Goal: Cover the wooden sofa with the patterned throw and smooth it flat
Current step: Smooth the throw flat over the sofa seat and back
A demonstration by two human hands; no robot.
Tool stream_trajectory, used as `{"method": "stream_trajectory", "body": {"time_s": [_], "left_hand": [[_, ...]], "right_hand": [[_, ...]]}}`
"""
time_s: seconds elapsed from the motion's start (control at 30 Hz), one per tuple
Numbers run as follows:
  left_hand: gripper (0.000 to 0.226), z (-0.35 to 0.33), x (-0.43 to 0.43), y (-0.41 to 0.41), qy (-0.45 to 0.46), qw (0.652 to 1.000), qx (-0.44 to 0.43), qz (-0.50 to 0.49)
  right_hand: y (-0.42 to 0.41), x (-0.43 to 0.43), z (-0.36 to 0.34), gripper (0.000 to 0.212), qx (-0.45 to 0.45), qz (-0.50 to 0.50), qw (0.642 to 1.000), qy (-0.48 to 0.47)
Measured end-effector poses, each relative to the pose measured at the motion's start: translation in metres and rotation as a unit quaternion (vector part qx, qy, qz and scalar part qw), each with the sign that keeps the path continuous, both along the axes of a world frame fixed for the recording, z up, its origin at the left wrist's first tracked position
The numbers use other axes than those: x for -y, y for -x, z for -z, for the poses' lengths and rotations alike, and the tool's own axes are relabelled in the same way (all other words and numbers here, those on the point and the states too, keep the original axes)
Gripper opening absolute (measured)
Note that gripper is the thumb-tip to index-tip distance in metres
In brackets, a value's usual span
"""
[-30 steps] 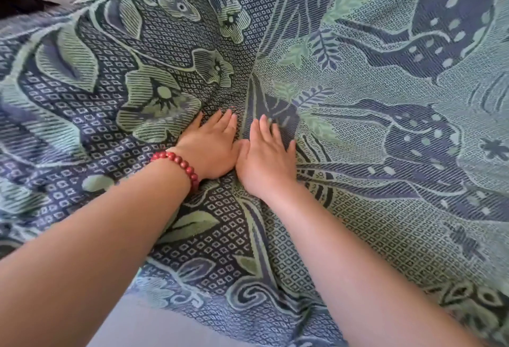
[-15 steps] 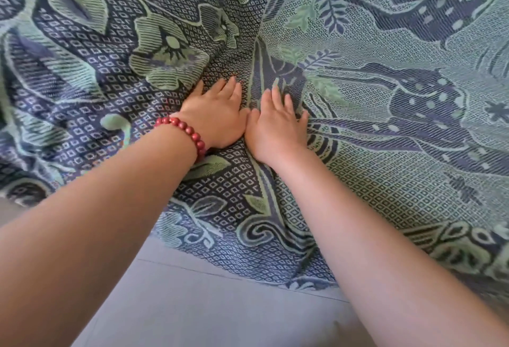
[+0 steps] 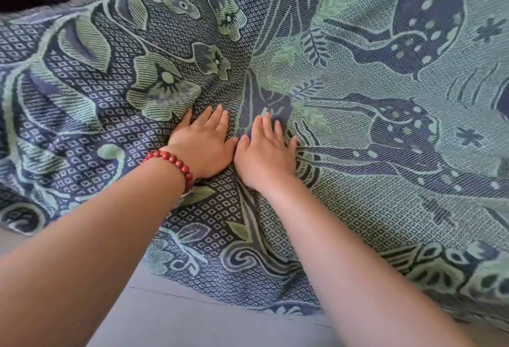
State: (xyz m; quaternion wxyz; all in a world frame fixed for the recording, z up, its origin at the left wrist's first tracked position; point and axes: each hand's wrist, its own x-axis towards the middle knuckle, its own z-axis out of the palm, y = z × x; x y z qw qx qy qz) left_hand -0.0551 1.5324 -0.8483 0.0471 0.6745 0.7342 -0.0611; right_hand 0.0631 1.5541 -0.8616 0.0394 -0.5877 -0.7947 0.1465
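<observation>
Woven blue-green patterned throw [image 3: 371,209], draped over the hidden sofa, hem near the floor [image 3: 192,319]: soft, limp, crease-prone, I judge; my left hand [image 3: 202,144] and right hand [image 3: 265,155] lie flat, fingers straight, thumbs nearly touching, flanking a raised fold [image 3: 243,98]; best swept outward by palm.

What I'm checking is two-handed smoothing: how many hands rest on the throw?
2. The left hand, wearing a red bracelet, lies flat on the throw left of its central crease; the right hand lies flat just right of it.

No readable text, labels or numbers anywhere.
</observation>
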Motion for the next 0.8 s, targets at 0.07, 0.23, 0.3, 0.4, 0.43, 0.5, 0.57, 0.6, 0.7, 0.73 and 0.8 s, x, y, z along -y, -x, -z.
{"method": "stream_trajectory", "body": {"time_s": [0.07, 0.23, 0.3, 0.4, 0.43, 0.5, 0.57, 0.6, 0.7, 0.73, 0.8], "left_hand": [[0.064, 0.003, 0.001, -0.001, -0.013, 1.0, 0.004, 0.005], [0.064, 0.018, 0.016, 0.003, -0.001, 1.0, 0.005, 0.004], [0.065, 0.01, 0.012, 0.002, 0.013, 1.0, 0.008, 0.0], [0.064, -0.003, 0.001, -0.009, -0.007, 1.0, 0.004, 0.015], [0.062, -0.004, -0.001, -0.014, -0.018, 0.999, 0.0, 0.029], [0.06, 0.002, 0.002, -0.023, -0.021, 0.998, 0.008, 0.056], [0.06, 0.013, 0.008, -0.027, -0.01, 0.997, 0.032, 0.065], [0.06, 0.017, 0.011, -0.026, -0.004, 0.997, 0.039, 0.065], [0.062, 0.017, 0.011, -0.022, 0.012, 0.997, 0.032, 0.062], [0.062, 0.014, 0.01, -0.024, 0.016, 0.998, 0.026, 0.059], [0.061, 0.004, 0.007, -0.032, 0.009, 0.998, 0.031, 0.053]], "right_hand": [[0.001, 0.0, 0.004, 0.059, 0.014, -0.007, 1.0, 0.01], [0.001, 0.016, 0.013, 0.06, 0.008, -0.013, 1.0, -0.005], [-0.001, 0.011, 0.006, 0.059, -0.003, -0.012, 1.0, 0.003], [-0.009, -0.006, -0.002, 0.059, 0.007, -0.008, 1.0, 0.005], [-0.013, -0.009, -0.002, 0.059, 0.019, -0.009, 1.0, 0.007], [-0.021, -0.008, 0.002, 0.059, 0.042, -0.015, 0.999, 0.011], [-0.03, -0.005, 0.006, 0.059, 0.057, -0.024, 0.998, 0.01], [-0.033, -0.003, 0.007, 0.058, 0.061, -0.027, 0.998, 0.006], [-0.041, 0.001, 0.007, 0.058, 0.067, -0.034, 0.997, -0.003], [-0.042, 0.001, 0.007, 0.058, 0.065, -0.034, 0.997, -0.003], [-0.045, 0.002, 0.005, 0.058, 0.059, -0.033, 0.998, -0.006]]}}
